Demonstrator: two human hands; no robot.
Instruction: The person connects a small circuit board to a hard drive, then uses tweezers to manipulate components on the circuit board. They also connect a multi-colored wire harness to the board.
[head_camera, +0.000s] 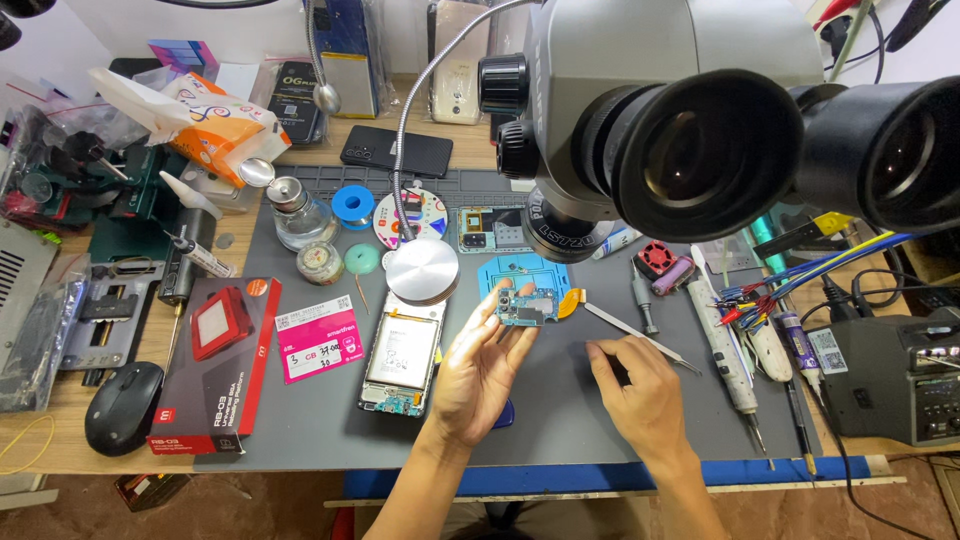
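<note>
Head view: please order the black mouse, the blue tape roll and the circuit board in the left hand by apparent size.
1. black mouse
2. circuit board, held in the left hand
3. blue tape roll

Board and roll look close, so that order is unsure.

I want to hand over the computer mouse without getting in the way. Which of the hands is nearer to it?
Left. The left hand is right of the black mouse, across the red-and-black box, holding a small circuit board. The right hand lies farther right, holding tweezers.

Wooden workbench (60, 440) spans the frame, covered mid-frame by a grey work mat (560, 420) with a blue strip at its 6 o'clock edge. White wall (120, 25) at 12 o'clock, brownish floor (260, 505) at 6 o'clock; bright, even light.
</note>
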